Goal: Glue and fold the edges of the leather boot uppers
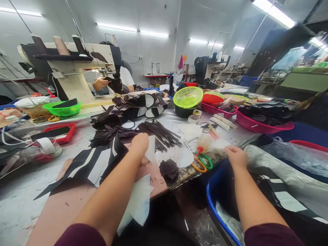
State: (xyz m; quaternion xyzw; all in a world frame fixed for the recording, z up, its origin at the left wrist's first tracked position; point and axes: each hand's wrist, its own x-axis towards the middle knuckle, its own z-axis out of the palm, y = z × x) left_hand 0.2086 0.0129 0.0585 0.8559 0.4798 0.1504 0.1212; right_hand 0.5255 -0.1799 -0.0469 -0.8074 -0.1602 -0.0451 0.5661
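My left hand (139, 145) is closed above the pink board (48, 215), its fingertips turned away from view. A white piece (151, 147) shows right beside it; whether the fingers grip it is hidden. To its left lies a black panel with white strips (84, 165). Another white sheet (142, 200) hangs over the board's edge under my forearm. My right hand (237, 158) is pinched shut above the blue tub (211, 201), near a blurred whitish patch. Between the hands lie orange-and-green-handled scissors (202, 163), a red-tipped glue bottle (203, 143) and dark scraps (169, 170).
Dark strips (159, 133) and stitched dark pieces (140, 104) cover the table's middle. Behind stands a sewing machine (77, 75), where another person's hand (100, 83) holds dark material. A yellow-green basket (188, 97) and a pink basin (263, 126) stand at the right.
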